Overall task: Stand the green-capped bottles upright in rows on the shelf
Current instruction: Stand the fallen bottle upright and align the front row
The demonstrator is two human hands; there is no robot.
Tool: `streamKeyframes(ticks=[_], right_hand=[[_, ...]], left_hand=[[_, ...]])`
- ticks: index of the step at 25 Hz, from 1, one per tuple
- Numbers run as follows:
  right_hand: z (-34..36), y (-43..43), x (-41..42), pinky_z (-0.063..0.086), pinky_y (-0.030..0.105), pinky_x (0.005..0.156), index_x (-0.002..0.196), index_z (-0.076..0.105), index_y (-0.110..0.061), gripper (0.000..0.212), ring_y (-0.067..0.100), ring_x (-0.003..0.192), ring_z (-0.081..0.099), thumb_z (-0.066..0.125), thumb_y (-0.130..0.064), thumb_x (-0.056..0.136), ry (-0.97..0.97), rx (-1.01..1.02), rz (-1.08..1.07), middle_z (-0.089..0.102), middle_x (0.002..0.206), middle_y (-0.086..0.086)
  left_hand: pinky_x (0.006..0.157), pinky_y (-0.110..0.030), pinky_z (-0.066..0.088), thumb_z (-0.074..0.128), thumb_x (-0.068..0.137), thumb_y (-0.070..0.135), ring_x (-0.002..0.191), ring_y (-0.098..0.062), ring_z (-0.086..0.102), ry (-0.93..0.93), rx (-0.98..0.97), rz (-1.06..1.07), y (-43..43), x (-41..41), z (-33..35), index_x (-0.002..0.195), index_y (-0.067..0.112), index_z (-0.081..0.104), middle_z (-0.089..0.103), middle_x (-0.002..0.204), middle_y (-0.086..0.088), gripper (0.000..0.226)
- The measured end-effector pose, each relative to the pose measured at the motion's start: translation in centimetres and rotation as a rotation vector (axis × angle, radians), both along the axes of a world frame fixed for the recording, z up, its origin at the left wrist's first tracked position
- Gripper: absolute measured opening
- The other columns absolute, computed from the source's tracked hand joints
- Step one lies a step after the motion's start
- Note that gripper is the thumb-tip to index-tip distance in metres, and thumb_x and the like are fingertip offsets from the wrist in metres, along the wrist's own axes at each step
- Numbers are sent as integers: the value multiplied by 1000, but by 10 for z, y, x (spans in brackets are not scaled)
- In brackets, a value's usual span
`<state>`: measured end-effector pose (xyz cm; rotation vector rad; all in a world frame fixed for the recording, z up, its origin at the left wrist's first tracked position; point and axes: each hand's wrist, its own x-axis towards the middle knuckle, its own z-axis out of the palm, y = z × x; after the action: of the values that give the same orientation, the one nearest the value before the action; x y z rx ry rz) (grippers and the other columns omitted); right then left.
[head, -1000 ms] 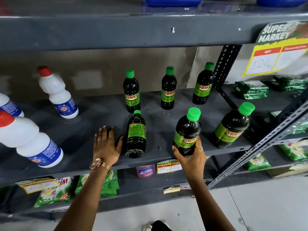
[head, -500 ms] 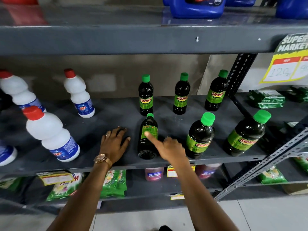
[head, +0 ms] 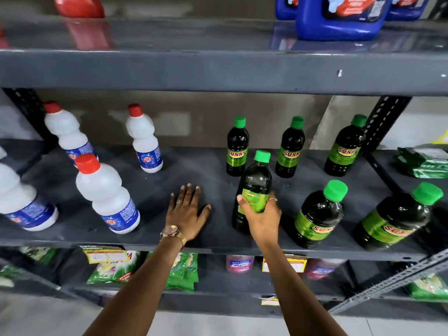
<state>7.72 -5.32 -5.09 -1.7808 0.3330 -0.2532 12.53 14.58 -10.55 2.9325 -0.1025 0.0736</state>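
Observation:
Dark bottles with green caps and green SUNNY labels stand on the grey middle shelf (head: 218,241). Three stand at the back: one (head: 237,147), a second (head: 290,149), a third (head: 345,147). Two stand at the front right: one (head: 318,215) and another (head: 397,218). My right hand (head: 260,218) is closed around the label of a sixth bottle (head: 254,183), held nearly upright with its base close to the shelf at the front. My left hand (head: 186,212) lies flat on the shelf, palm down, fingers spread, left of that bottle.
White bottles with red caps (head: 106,192) (head: 144,139) stand on the shelf's left half. Blue jugs (head: 339,18) sit on the shelf above. Green packets (head: 423,163) lie at far right and on the shelf below (head: 184,270). A slanted metal brace (head: 397,277) crosses lower right.
My right hand left the front standing bottle, reached left to the bottle lying on its side, took hold of it and tipped it up. My left hand stayed flat on the shelf.

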Motion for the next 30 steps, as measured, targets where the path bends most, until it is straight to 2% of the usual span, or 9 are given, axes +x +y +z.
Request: streamKeyframes(ticks=[2,5,9,10,12,14,19,26,30], right_hand=[[7,3,10,36,17,74,110,46,-21,59,4,84,48,85,-31,67,-46,-18,1,55,94,-10],[-3,-5,25,35,10,71,114,39,-25,72,14,97,54,88,-24,61,-102,-18,-28,58,104,-6],[-23,-9,19,34,-3,79,139,34,-22,84,4,100,53,77,-5,69,-58,-59,95,55,114,-6],[-24,-9,19,34,1,86,139,37,-20,83,2,102,50,80,-9,69,-56,-81,85,53,117,-7],[-27,-6,26,36,24,103,132,43,-17,86,11,116,46,88,-28,60,-86,-165,17,50,125,-1],[-29,-3,34,37,39,107,125,46,-12,91,22,122,42,89,-43,51,-65,-238,-8,47,125,6],[-30,-11,33,40,23,95,130,47,-14,83,13,113,54,88,-23,59,-50,-192,124,58,124,3],[-32,-10,33,39,34,106,126,51,-12,82,21,121,49,90,-32,57,-66,-249,76,53,127,7],[-28,-26,16,50,36,95,118,55,-20,74,16,107,62,90,-29,54,-20,-224,185,65,109,-4]], left_hand=[[118,-45,-1,3,77,63,145,-22,1,-13,-1,-29,-3,-2,2,147,19,11,9,159,-7,83],[118,-46,0,8,79,63,145,-22,3,-36,-40,-45,-12,-1,3,146,19,16,13,158,-7,81],[119,-45,0,13,81,63,145,-21,3,-44,-41,-37,-10,1,1,146,20,17,13,158,-6,78],[119,-45,-1,13,80,63,145,-22,3,-40,-39,-35,-9,2,0,146,20,17,13,158,-6,79],[119,-45,-1,12,80,63,145,-22,3,-42,-37,-33,-10,2,-1,146,19,17,14,158,-7,80],[119,-46,-1,12,79,64,145,-23,4,-47,-39,-32,-10,2,0,146,19,18,14,158,-7,81],[118,-46,-1,12,79,64,145,-23,4,-46,-37,-35,-11,2,1,146,18,18,15,158,-8,82],[118,-45,-4,26,90,57,145,-22,0,4,-29,-30,-11,1,4,147,18,12,9,159,-7,70],[118,-45,-3,26,90,56,145,-22,0,-3,-28,-39,-10,0,4,147,18,14,9,159,-7,69]])
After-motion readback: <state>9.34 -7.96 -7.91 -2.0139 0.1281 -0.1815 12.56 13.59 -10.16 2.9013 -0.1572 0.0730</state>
